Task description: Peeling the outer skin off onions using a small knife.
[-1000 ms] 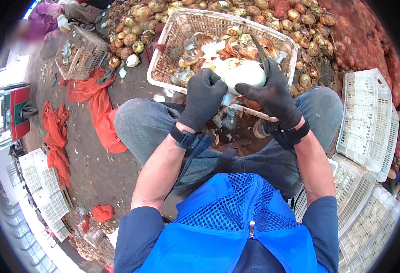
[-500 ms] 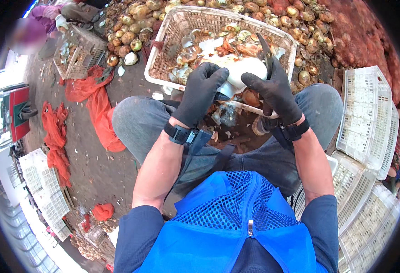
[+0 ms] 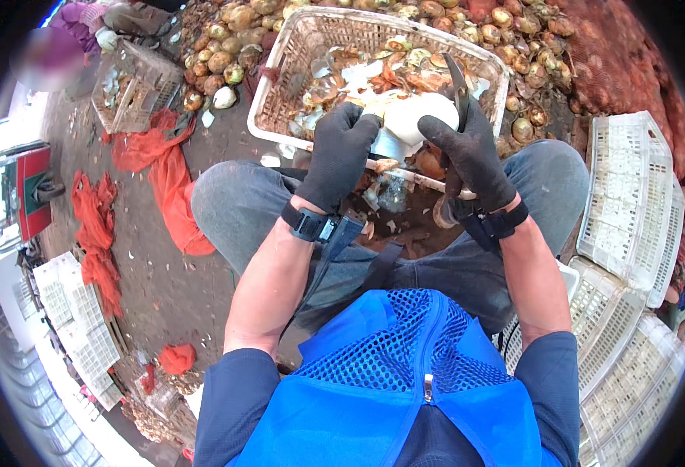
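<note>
A peeled white onion (image 3: 422,117) is held over the near side of a pale plastic crate (image 3: 261,117). My right hand (image 3: 471,148), in a black glove, grips it with the thumb pressed on its near side. The same hand holds a knife (image 3: 457,78), its dark blade pointing up and away. My left hand (image 3: 338,152), also gloved in black, is at the onion's left with fingers curled and thumb against them; what is pinched there is hidden. A pale flap (image 3: 389,146) hangs under the onion. Onion skins (image 3: 358,74) lie in the crate.
Heaped onions (image 3: 237,39) lie behind the crate, and red mesh sacks (image 3: 615,62) stand at the far right. White crates (image 3: 619,202) stack at my right. Orange netting (image 3: 175,183) lies on the floor at left. A person (image 3: 77,27) sits beside another crate (image 3: 136,89) at far left.
My left hand has shifted slightly left and toward me, away from the onion's middle. My right hand still holds the onion and knife in nearly the same spot.
</note>
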Available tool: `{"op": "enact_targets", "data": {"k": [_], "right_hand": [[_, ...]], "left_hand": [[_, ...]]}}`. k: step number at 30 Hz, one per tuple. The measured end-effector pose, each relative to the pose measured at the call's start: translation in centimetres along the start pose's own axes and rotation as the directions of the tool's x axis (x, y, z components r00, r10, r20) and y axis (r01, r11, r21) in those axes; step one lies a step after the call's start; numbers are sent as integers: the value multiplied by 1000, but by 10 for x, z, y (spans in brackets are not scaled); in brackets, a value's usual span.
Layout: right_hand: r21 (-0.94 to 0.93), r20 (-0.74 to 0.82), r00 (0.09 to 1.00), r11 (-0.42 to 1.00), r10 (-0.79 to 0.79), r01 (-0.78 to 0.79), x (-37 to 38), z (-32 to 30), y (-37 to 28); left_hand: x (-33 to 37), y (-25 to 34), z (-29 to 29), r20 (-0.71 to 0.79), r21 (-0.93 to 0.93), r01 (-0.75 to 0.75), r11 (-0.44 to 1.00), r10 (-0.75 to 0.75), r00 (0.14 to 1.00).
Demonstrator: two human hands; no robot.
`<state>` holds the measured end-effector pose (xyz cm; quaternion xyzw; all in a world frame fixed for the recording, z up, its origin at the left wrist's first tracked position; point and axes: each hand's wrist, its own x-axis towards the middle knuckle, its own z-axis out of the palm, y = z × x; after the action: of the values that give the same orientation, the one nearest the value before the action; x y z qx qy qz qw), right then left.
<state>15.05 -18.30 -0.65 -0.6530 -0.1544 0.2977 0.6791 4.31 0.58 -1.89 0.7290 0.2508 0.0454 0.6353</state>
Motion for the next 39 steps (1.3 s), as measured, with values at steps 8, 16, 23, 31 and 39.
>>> {"op": "enact_targets", "data": {"k": [8,16,23,31,39], "right_hand": [[-14,-59,997,998,54,-54,5,-5,12],[-218,-73,964,947,-257,237,5,1,22],[-52,-143,985,995,-95,88,5,-1,18],[265,85,978,941,193,-208,3,-17,11],[417,-25,991,902,129,-106,4,-8,5]], "left_hand": [[-8,13,6,241,-443,209,872,-109,964],[-4,4,2,171,-290,84,953,-35,985],[-6,10,5,51,98,-117,988,113,992],[-5,4,3,45,-43,-60,997,62,997],[8,-5,0,-150,94,-216,972,228,962]]}}
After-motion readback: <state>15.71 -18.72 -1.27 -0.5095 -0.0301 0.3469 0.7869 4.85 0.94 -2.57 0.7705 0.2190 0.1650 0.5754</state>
